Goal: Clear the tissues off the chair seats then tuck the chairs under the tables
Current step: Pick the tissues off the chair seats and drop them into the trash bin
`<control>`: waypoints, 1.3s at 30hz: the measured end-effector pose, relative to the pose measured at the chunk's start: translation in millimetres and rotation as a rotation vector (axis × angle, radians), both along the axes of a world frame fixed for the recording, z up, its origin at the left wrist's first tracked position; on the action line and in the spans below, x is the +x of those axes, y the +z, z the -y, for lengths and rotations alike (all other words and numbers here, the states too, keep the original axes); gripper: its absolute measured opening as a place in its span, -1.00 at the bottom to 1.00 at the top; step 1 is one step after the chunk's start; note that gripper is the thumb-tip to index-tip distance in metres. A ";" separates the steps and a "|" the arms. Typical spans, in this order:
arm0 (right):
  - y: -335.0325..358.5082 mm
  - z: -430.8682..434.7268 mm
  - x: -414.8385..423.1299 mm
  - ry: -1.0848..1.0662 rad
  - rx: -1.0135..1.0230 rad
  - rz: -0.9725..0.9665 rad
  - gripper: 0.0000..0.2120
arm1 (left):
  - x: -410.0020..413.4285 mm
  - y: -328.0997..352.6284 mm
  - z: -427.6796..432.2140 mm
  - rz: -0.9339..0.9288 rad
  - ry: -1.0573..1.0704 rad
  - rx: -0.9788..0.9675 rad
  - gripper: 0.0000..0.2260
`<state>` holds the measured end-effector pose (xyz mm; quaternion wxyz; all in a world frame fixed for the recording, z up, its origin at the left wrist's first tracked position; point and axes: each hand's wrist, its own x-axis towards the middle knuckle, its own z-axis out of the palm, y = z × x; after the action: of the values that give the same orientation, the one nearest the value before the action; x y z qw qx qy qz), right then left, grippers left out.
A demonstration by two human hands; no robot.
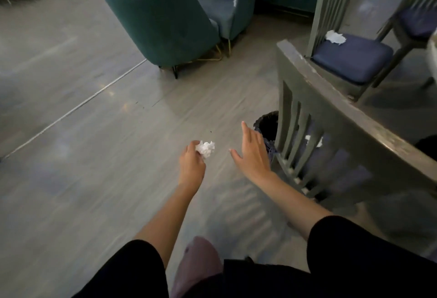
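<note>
Tissue (205, 149), crumpled into a rough white ball, is sitting in the curled fingers of the left hand (192, 166), which is hanging over the grey floor (94, 179). The right hand (251, 153) is stretching out flat, fingers spread and holding nothing, just beside the slatted back of a grey chair (378, 132). Another white wad (334, 37) is lying on the blue seat of a second chair (350, 58). A dark bin (267, 122) is showing only partly behind the slats, and the white scraps glimpsed between them are too blurred to make out.
</note>
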<state>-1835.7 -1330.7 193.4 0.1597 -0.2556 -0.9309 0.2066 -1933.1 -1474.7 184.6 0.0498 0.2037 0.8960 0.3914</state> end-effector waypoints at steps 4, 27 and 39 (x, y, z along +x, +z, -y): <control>-7.4 -45.4 -80.4 -0.075 0.157 0.112 -0.24 | -94.7 -1.2 -61.0 -0.028 -0.176 0.039 -0.66; -40.1 -286.0 -263.4 -1.043 -0.465 -0.299 -0.41 | -309.4 -39.4 -455.7 -0.001 -1.102 -0.046 -0.69; -118.9 -351.9 -288.4 -1.327 -0.395 -0.021 -0.50 | -310.6 -103.2 -575.1 0.099 -1.447 -0.314 -0.68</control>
<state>-2124.1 -978.9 74.5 0.2117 -0.7934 -0.5208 0.2334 -2243.7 -899.6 81.3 0.3643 0.7158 0.5799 0.1365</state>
